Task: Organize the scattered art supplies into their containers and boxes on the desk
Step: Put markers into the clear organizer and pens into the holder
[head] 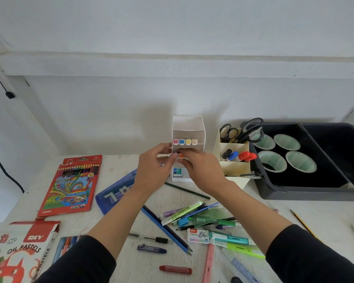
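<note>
orange-capped marker (181,155) is pinched in the right hand (202,166) at the lower slot of the white organizer (189,125), back-centre of the desk (119,221). organizer's left wall is gripped by the left hand (153,170). step judged: slotting markers. next: a straight push is needed, organizer braced.

Hands at the white box (188,124)
I see the left hand (151,170) hold it while the right hand (201,169) pinches an orange marker (181,155).
</note>
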